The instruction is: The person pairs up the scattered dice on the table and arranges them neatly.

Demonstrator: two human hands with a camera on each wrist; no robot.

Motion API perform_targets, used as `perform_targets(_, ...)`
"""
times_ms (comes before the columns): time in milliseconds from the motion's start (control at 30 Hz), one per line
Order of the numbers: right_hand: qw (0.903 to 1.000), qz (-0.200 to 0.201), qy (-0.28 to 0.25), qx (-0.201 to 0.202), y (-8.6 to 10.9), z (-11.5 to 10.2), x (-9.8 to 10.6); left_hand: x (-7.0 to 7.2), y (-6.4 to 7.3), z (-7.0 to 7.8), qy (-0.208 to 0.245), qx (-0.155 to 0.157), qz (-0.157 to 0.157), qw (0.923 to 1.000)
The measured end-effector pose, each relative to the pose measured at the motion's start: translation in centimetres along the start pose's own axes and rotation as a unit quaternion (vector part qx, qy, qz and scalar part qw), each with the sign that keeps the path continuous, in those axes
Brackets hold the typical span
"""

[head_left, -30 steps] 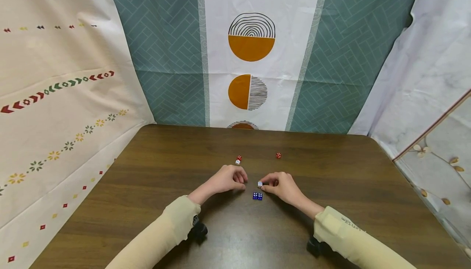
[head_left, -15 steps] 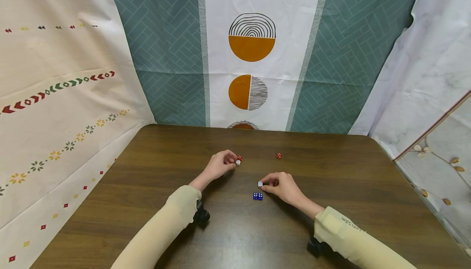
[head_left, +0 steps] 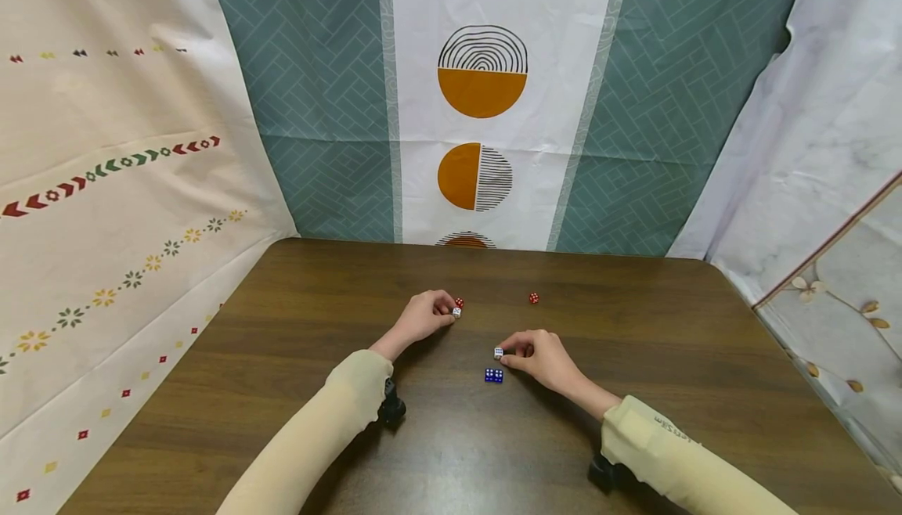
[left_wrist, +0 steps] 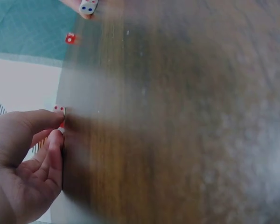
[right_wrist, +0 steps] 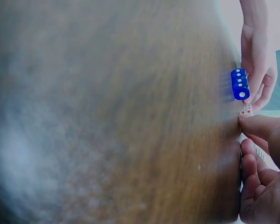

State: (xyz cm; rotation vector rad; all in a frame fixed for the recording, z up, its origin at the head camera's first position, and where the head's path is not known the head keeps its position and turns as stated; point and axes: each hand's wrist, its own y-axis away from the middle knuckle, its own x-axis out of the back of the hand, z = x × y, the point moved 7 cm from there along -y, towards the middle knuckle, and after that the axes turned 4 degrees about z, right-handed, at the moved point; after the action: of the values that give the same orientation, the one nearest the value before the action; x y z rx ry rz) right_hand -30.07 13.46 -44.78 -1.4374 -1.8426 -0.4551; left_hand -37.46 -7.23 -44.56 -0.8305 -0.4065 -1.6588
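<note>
In the head view my left hand (head_left: 427, 315) pinches a white die (head_left: 456, 312) between thumb and fingers, right in front of a red die (head_left: 460, 302). The left wrist view shows the thumb tip against this white die (left_wrist: 59, 108), partly hiding it. My right hand (head_left: 541, 358) pinches another white die (head_left: 498, 353) near the table's middle. Just in front of it, two blue dice (head_left: 494, 375) sit side by side, their top faces showing white pips. In the right wrist view the thumb covers part of the right hand's white die (right_wrist: 246, 110).
A second red die (head_left: 533, 297) lies alone farther back on the brown wooden table (head_left: 338, 280). Behind the table's far edge hangs a green and white patterned cloth (head_left: 324, 108). Each wrist carries a black camera.
My left hand has gone from the middle of the table to the back left and taken hold of the white die by the red one. My right hand stays still.
</note>
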Motion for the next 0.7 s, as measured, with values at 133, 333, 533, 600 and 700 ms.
perform_targets(133,1.0,-0.001,-0.002,-0.002,-0.02,0.03,-0.01,-0.05,-0.03,0.14,-0.018,-0.01,0.001,0.9998)
perform_targets(333,1.0,-0.002,-0.003,-0.002,0.02,-0.01,-0.03,-0.16,-0.09,0.35,-0.028,-0.015,-0.009,0.9995)
perform_targets(533,1.0,-0.003,-0.003,-0.003,0.02,0.11,-0.12,-0.28,-0.01,0.59,-0.036,-0.008,-0.008,0.9993)
perform_targets(600,1.0,-0.003,-0.003,-0.003,0.0,0.09,-0.1,-0.29,0.03,0.59,-0.038,-0.006,0.0,0.9992)
perform_targets(700,1.0,-0.002,-0.003,-0.003,-0.01,0.02,-0.01,-0.28,0.04,0.5,-0.037,-0.003,0.005,0.9993)
